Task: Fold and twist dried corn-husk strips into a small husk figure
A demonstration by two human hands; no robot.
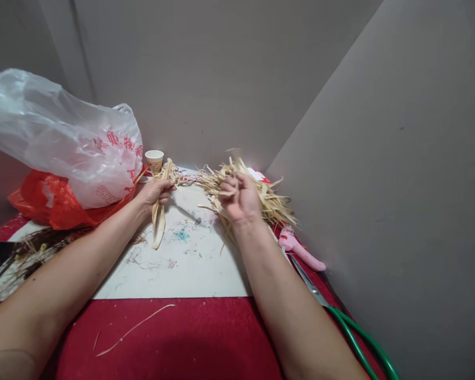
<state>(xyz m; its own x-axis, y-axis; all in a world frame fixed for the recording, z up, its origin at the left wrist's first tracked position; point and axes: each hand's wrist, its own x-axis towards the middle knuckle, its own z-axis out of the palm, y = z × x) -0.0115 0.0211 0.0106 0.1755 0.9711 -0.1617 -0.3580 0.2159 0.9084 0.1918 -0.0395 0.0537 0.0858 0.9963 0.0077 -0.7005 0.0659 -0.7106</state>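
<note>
My left hand (158, 192) is closed around a few flat, pale dried leaf strips (158, 227), which hang down over the white board and stick up above the fist. Curled in front of a loose heap of dried leaf strips (277, 203) is my right hand (241, 198). A pale strip shows at its fingertips, partly blurred, and the palm faces up. The heap spreads behind and to the right of this hand. More tangled fibres (176, 171) lie just beyond my left hand.
A paper cup (154, 158) stands at the back. Left are a clear plastic bag (71, 142), a red bag (51, 200) and dark dried roots (35, 250). Right are a pink glue gun (301, 250) and green-handled scissors (352, 332). Beneath lies a stained white board (174, 279) on red cloth (174, 343); grey walls (399, 174) enclose it.
</note>
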